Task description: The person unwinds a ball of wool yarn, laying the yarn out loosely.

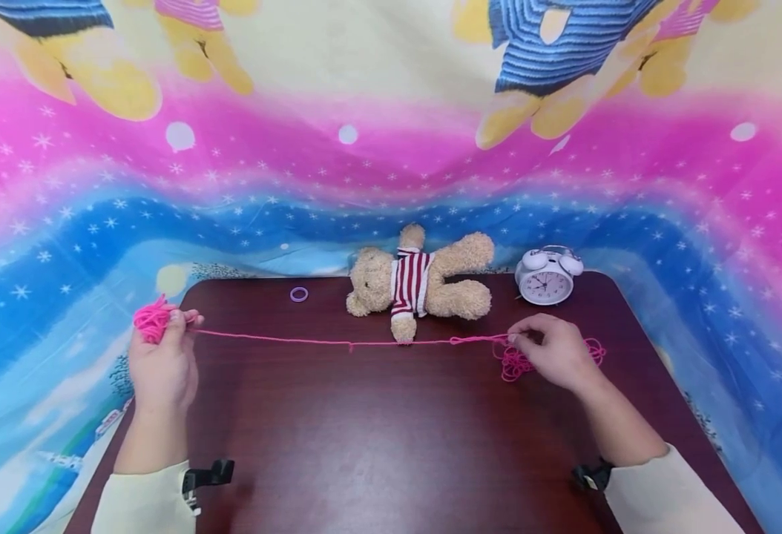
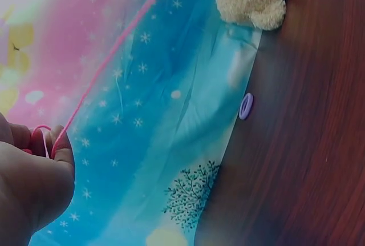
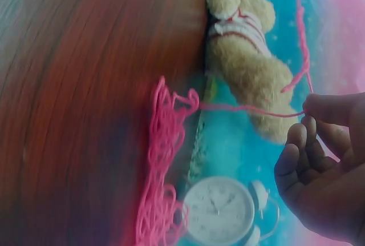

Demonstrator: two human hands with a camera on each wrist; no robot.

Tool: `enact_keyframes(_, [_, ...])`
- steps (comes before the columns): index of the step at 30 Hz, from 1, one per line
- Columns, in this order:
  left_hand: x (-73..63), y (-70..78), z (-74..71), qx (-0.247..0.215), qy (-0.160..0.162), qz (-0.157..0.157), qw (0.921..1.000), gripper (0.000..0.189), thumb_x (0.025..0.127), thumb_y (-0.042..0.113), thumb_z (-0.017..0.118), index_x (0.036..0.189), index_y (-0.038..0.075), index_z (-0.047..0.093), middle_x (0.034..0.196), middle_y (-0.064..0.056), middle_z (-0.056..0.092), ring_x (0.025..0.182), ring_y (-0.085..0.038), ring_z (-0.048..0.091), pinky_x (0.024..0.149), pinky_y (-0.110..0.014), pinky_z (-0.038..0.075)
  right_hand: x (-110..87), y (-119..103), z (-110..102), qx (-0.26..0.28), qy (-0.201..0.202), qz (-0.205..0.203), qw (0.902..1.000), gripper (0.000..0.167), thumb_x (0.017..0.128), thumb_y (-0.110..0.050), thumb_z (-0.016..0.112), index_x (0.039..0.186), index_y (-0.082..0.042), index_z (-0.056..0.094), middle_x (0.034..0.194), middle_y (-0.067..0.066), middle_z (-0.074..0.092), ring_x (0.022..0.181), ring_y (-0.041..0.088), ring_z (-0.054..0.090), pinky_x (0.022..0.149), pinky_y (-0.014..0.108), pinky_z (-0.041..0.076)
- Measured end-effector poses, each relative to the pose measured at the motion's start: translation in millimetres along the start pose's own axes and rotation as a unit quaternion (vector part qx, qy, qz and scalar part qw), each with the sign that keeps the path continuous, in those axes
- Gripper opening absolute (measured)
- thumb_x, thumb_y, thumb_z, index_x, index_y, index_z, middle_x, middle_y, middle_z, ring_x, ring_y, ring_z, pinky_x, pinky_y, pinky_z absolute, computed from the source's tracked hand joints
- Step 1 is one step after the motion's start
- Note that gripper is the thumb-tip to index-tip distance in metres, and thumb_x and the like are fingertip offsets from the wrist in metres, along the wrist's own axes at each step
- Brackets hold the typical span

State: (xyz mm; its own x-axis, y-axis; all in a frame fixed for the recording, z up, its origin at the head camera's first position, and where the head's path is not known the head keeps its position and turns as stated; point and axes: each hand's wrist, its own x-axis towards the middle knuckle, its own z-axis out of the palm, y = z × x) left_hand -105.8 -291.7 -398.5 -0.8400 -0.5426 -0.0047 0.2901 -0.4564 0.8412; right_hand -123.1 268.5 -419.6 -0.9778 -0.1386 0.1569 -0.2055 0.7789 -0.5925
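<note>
My left hand point(image 1: 164, 367) holds a small ball of pink yarn point(image 1: 151, 320) at the table's left edge. From it a strand of yarn point(image 1: 284, 339) runs nearly straight across to my right hand point(image 1: 553, 352), whose thumb and forefinger pinch it. A short tail and a doubled stretch show along the strand. Below the right hand lies a loose tangle of pink yarn point(image 3: 165, 160), joined by a thread to the pinching fingertips point(image 3: 311, 104). In the left wrist view, yarn loops round the fingers point(image 2: 63, 146), while the ball is hidden there.
A teddy bear point(image 1: 411, 282) in a striped shirt lies on its side at the back of the dark wooden table point(image 1: 364, 445). A white alarm clock point(image 1: 547, 278) stands to its right, a purple ring point(image 1: 299, 294) to its left. A printed cloth point(image 1: 391, 170) hangs behind.
</note>
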Motion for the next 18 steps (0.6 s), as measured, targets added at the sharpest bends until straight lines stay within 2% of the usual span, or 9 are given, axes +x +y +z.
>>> enact_keyframes(3, [2.8, 4.0, -4.5, 0.013, 0.009, -0.013, 0.9998, 0.045, 0.092, 0.015, 0.077, 0.13, 0.005, 0.055, 0.137, -0.006, 0.05, 0.105, -0.018, 0.065, 0.094, -0.023, 0.055, -3.1, 8, -10, -0.004, 0.007, 0.014, 0.9999, 0.01, 0.098, -0.018, 0.073, 0.105, -0.014, 0.077, 0.099, 0.005, 0.072, 0.082, 0.021, 0.06, 0.071, 0.038, 0.049])
enact_keyframes(7, [6.6, 9.1, -8.8, 0.006, 0.018, -0.021, 0.9996, 0.048, 0.092, 0.015, 0.077, 0.133, 0.006, 0.054, 0.137, -0.005, 0.05, 0.105, -0.018, 0.065, 0.092, -0.022, 0.055, -5.9, 17, -20, -0.01, 0.016, 0.024, 0.9995, 0.013, 0.099, -0.022, 0.072, 0.107, -0.013, 0.078, 0.104, 0.008, 0.074, 0.086, 0.024, 0.061, 0.072, 0.039, 0.05])
enact_keyframes(12, [11.3, 11.7, -12.7, -0.023, 0.023, -0.004, 0.9995, 0.046, 0.095, 0.006, 0.072, 0.136, 0.004, 0.052, 0.13, -0.01, 0.051, 0.096, -0.018, 0.066, 0.088, -0.022, 0.057, -8.4, 27, -32, -0.014, 0.02, 0.032, 0.9992, 0.017, 0.1, -0.026, 0.071, 0.109, -0.013, 0.078, 0.103, 0.009, 0.074, 0.082, 0.023, 0.061, 0.069, 0.038, 0.049])
enact_keyframes(15, [14.6, 14.6, -16.5, -0.035, 0.03, 0.003, 0.9989, 0.043, 0.096, 0.002, 0.07, 0.135, 0.004, 0.052, 0.136, -0.008, 0.05, 0.093, -0.018, 0.066, 0.087, -0.022, 0.057, -9.0, 33, -37, -0.017, 0.02, 0.041, 0.9988, 0.021, 0.101, -0.03, 0.069, 0.11, -0.012, 0.077, 0.1, 0.009, 0.074, 0.078, 0.022, 0.06, 0.066, 0.037, 0.047])
enact_keyframes(18, [18.2, 17.8, -21.5, -0.046, 0.041, 0.007, 0.9981, 0.034, 0.096, -0.001, 0.069, 0.127, 0.001, 0.055, 0.147, -0.004, 0.047, 0.092, -0.018, 0.067, 0.087, -0.022, 0.058, -9.6, 41, -42, -0.022, 0.019, 0.059, 0.9978, 0.025, 0.102, -0.033, 0.067, 0.111, -0.011, 0.076, 0.098, 0.009, 0.073, 0.073, 0.021, 0.057, 0.062, 0.036, 0.046])
